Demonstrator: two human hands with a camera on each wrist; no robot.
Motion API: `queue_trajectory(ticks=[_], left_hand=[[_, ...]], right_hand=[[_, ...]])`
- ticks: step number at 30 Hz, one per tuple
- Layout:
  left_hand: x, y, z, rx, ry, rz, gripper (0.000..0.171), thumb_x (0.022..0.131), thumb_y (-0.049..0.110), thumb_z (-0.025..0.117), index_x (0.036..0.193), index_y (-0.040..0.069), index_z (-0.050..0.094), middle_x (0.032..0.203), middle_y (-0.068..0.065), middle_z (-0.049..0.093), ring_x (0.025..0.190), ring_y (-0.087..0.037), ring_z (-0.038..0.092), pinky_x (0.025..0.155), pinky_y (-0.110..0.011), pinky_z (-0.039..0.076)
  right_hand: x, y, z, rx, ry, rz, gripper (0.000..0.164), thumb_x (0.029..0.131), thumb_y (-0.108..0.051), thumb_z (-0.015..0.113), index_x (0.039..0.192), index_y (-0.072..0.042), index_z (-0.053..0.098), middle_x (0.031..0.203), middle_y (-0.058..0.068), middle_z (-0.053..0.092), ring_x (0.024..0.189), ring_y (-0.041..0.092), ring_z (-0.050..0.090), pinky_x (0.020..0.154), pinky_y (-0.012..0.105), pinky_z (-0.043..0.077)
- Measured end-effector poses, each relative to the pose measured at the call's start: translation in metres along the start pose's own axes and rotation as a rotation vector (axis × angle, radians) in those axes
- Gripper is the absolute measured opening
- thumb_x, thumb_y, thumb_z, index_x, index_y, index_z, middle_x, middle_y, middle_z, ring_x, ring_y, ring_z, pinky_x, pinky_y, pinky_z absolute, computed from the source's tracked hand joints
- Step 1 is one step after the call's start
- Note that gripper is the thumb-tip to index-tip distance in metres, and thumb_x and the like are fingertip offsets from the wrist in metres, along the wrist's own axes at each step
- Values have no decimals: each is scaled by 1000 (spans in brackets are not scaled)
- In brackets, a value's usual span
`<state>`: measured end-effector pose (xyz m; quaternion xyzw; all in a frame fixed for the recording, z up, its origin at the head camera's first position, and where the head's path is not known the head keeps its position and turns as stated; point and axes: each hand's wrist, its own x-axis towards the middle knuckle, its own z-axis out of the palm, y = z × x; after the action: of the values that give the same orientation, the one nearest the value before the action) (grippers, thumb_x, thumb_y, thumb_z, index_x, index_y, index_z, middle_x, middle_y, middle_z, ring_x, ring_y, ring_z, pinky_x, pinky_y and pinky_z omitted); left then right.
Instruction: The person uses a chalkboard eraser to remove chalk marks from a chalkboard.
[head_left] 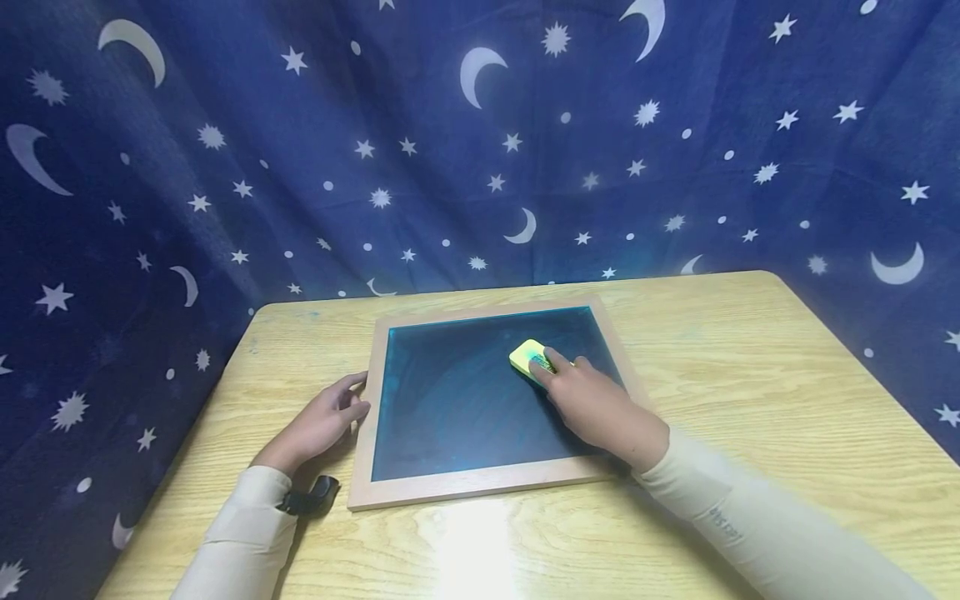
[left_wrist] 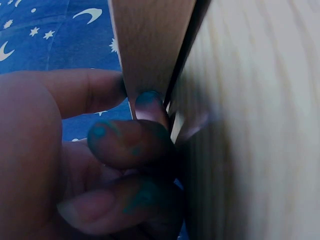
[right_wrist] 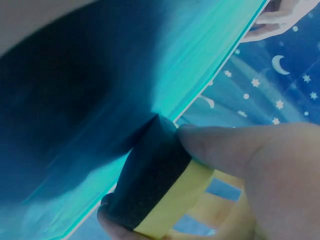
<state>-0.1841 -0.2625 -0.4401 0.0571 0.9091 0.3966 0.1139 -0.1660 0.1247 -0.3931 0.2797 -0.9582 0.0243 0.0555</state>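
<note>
A chalkboard [head_left: 457, 400] in a pale wood frame [head_left: 480, 482] lies on the table. My right hand [head_left: 592, 408] grips a chalkboard eraser [head_left: 529, 353] over the right part of the board. In the right wrist view, the eraser [right_wrist: 175, 195] shows a yellow body and a dark felt side against the board, thumb on one side and fingers on the other. Blue-green chalk smears streak the dark surface [right_wrist: 195, 75]. At the frame's left edge, my left hand [head_left: 318, 425] touches the wood with thumb and fingertips. Chalk stains the left fingers [left_wrist: 130, 142], which are loosely bent beside the frame's side [left_wrist: 152, 45].
The wooden table [head_left: 720, 358] extends around the board on all sides. A dark blue curtain [head_left: 442, 158] with moons and stars hangs behind and at the sides. A black wristband [head_left: 311, 497] sits at the left wrist. Faint blue marks [head_left: 300, 315] are near the table's back left corner.
</note>
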Motion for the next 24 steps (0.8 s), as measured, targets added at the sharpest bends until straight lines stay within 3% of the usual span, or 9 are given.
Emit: queue_trajectory(ticks=[8,14,17,24], left_hand=[[-1,2,1,7,6,-7,60,101,19,53,154,-1,31,93,-9,57,67,-16,49,54,-29,42],[0,1,1,6,7,-7,60,101,18,53,153,0,31,92,-9,57,66,-17,49,53,-29,42],[1,0,1,5,-3,-2,60,101,18,53,154,-1,30,93,-9,57,67,-17,50,54,-29,43],[-1,4,2,6,-6,-16,61,101,18,52,154,-2,28,94,-9,57,68,-16,49,53,-29,41]], right_hand=[[-9,-21,0,60,49,-120,48,94,-3,64,141,-14,57,141,21,55,91,36,63,70,42,57],[-23,-32,0,37,140,-179,59,88,5,66,141,-18,55,140,15,57,87,29,59,64,36,53],[-33,-33,-1,42,161,-180,64,85,3,70,142,-20,54,141,13,57,89,27,59,62,34,52],[-59,-27,-6,71,194,-131,57,91,-11,72,143,-22,55,145,10,54,101,23,62,69,32,55]])
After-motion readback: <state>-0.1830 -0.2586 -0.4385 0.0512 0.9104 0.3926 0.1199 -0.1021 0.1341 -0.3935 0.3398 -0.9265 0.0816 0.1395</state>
